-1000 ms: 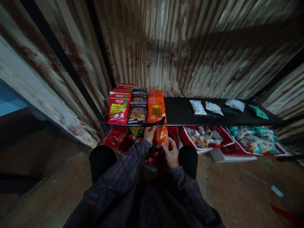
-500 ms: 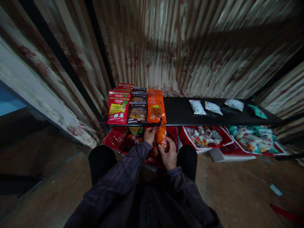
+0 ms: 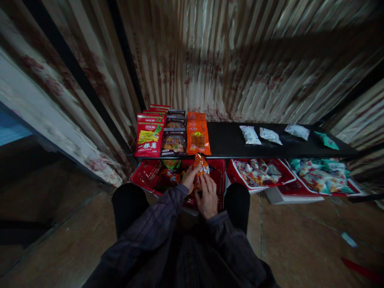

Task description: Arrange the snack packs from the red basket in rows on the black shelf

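Packet (image 3: 200, 160) in orange film is held near the front edge of the shelf (image 3: 226, 140), above the right part of the red basket (image 3: 143, 176). Its left side is pinched by the left hand (image 3: 189, 179); its near end is covered by the curled, closed fingers of the right hand (image 3: 207, 197), though how firmly it is squeezed cannot be told. Pressure is best applied lightly and evenly, so that nothing inside is crushed.
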Tool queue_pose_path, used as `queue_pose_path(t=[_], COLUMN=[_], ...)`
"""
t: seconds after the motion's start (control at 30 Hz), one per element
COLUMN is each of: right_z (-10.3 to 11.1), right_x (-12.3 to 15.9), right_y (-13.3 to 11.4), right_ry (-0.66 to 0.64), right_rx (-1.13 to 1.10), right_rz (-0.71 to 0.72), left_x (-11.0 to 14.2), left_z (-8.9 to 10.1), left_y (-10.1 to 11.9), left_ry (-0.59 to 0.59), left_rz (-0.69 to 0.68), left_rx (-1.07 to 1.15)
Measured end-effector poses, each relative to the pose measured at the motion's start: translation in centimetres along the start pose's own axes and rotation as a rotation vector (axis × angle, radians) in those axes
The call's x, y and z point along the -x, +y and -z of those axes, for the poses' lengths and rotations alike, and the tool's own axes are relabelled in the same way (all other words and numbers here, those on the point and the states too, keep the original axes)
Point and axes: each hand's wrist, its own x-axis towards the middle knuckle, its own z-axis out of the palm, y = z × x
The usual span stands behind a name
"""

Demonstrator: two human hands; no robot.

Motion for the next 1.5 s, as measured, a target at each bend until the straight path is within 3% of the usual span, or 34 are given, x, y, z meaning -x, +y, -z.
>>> queue_pose_path(t=[0.13,0.27,0.43,0.63,1.03,1.2,1.37,1.5], right_z=[0.0,0.3,0.5,0.9,1.0,1.6,1.8,1.2], right_x=[0.3,0.7,1.0,0.9,1.3,0.4,-1.3,-2.7], right_y=[-0.6,-0.8,-0.8,-0.9,-0.4,-0.1,1.6,2.4], right_ry=[-0.042,-0.027,0.05,0.041,0.001,0.039,0.178,0.125], right_rx=[-0.028,-0.088,-0.087,-0.05,-0.206,-0.338,-0.459,-0.787], right_rz=[0.11,0.164,0.164,0.189,0.198,0.018,-0.294,-0.619], left_x=[0.5,-0.1,-0.5,-0.7,-1.7,-0.9,-0.5,-0.3], left_z=[0.0,0.5,0.8,1.2,2.0,2.5,3.1,3.3], left_y=[0.8,1.3,1.6,1.4,0.5,1.4,2.1,1.8], left_ry=[0.045,0.052,-0.001,-0.053,0.02,-0.031,-0.108,-0.186], left_rz=[0.046,0.008,0.042,0.07,0.097,0.229,0.368,0.419], left_rx=[0.011,0.027,0.088,0.126,0.184,0.18,0.188,0.184])
